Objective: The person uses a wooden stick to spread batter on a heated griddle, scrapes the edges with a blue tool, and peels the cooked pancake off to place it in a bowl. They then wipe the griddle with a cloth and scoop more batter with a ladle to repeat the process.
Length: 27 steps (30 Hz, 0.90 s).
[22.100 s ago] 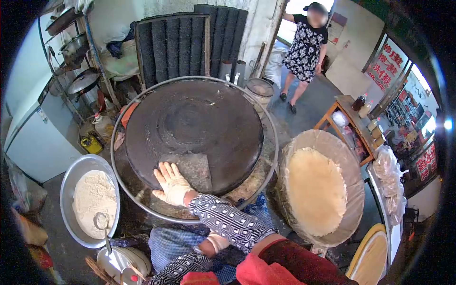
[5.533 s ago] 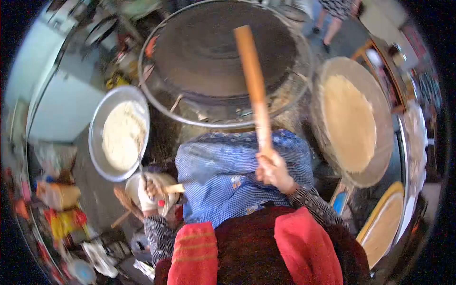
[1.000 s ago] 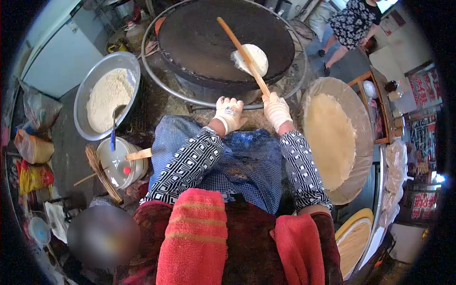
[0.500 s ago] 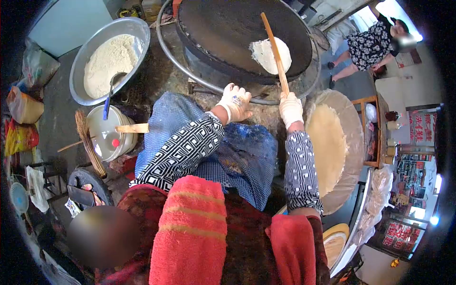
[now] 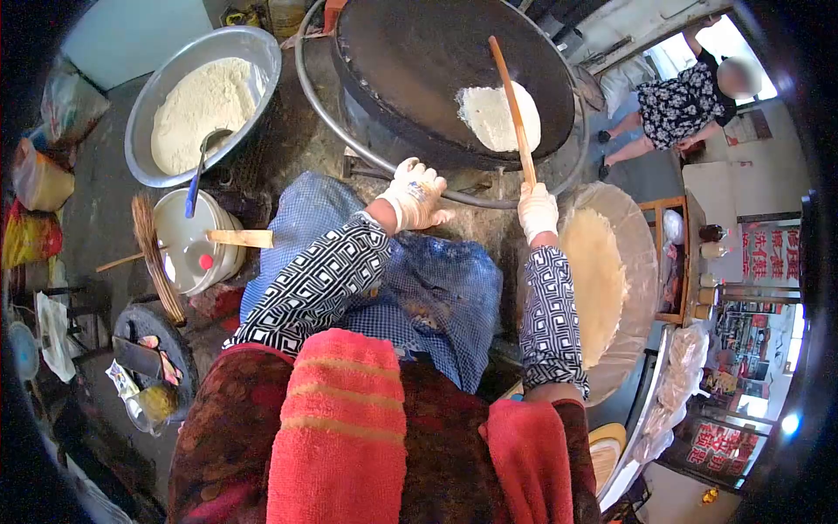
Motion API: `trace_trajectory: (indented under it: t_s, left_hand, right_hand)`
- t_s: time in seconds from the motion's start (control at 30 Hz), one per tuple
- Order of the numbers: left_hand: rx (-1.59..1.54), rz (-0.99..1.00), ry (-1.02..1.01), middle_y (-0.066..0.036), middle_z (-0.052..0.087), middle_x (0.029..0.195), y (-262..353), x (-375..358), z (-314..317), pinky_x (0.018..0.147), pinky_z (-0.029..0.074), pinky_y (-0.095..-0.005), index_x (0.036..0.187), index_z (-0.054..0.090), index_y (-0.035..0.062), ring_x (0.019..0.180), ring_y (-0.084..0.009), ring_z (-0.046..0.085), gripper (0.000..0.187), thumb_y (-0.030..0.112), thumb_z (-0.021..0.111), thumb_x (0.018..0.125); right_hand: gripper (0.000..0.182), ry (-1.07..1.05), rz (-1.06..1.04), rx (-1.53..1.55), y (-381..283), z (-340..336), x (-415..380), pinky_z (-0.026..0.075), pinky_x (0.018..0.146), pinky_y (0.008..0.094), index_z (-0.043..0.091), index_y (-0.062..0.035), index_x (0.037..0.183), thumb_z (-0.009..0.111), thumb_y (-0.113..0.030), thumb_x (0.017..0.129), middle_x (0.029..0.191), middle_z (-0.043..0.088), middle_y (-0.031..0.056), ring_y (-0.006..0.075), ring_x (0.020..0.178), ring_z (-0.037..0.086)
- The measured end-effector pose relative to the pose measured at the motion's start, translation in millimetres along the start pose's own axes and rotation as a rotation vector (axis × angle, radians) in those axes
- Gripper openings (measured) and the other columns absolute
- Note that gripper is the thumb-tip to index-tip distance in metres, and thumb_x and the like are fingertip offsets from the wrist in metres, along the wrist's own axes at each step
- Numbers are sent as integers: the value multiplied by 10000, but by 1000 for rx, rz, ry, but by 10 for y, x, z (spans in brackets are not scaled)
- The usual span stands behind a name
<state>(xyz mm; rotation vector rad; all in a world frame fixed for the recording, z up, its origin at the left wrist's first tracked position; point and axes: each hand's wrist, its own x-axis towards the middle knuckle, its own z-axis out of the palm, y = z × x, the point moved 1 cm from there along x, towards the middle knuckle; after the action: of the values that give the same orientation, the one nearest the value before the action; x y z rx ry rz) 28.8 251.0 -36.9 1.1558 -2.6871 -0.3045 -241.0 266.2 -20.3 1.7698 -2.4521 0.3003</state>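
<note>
Lg round griddle [image 5: 410, 79], dark & mostly bare, inside a metal ring [image 5: 316, 96]. Pale batter patch [image 5: 485, 122] on griddle nr its near-R edge; L side of patch ragged, R side rounded. Long wooden spreader [image 5: 507, 87] crosses above it, tip over the griddle inward of its R edge; can't tell if blade touches batter.

R hand [image 5: 538, 212], gloved, just outside near edge of ring, fingers closed round the spreader's near end. L hand [image 5: 414, 194], also gloved, at ring's near edge, fingers bent, thumb apart; can't tell if it grips the ring.

L of griddle: metal basin [image 5: 138, 144] w/ flour [image 5: 205, 105], ladle [image 5: 194, 185] (blue handle) over its near edge. Below, white bucket [image 5: 229, 262], wood slat [image 5: 240, 237] across its R rim, straw brush [image 5: 155, 262] against L side. R of griddle: plastic-lined round basket [image 5: 639, 293] w/ thin flat pancakes [image 5: 592, 275].

Room: concrete-looking floor [image 5: 105, 140], wooden stand [image 5: 688, 262] w/ jars along its R side, red-lettered signs [image 5: 772, 251] far R, person in floral dress [image 5: 676, 109] by bright doorway, arm raised.
</note>
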Motion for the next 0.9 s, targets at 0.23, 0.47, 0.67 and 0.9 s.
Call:
trace_trajectory:
  t_s: [0.23,0.47,0.67,0.9]
  left_hand:
    - [-63,113,310,-143,615,872,-216,-123,12,1001,351,-483,898,648,55,925,-338,577,490,530,618,781]
    - [-78,118,357,-121,601,806,-506,-223,-76,953,363,-492,815,617,76,867,-333,566,439,513,572,815]
    - [41,-14,361,-97,639,861,-710,-323,-215,1026,317,-484,897,670,114,931,-300,592,355,445,632,778]
    - [113,-59,451,-161,585,1204,-72,-524,-134,1086,264,-519,1187,575,6,1175,-329,511,456,268,607,815]
  right_hand:
    - [345,-3,-47,8,206,97,-146,496,612,546,551,-59,908,455,-387,952,722,628,253,462,674,615]
    - [387,-131,-78,44,-67,-143,-312,503,730,522,563,-17,962,427,-379,955,795,651,254,437,767,642]
    - [386,-171,13,52,-216,-263,-255,520,729,482,568,-28,956,433,-389,956,797,675,206,394,791,664]
    - [350,-84,-35,162,-295,-301,-238,506,717,517,555,-24,921,453,-357,954,802,656,239,422,779,645]
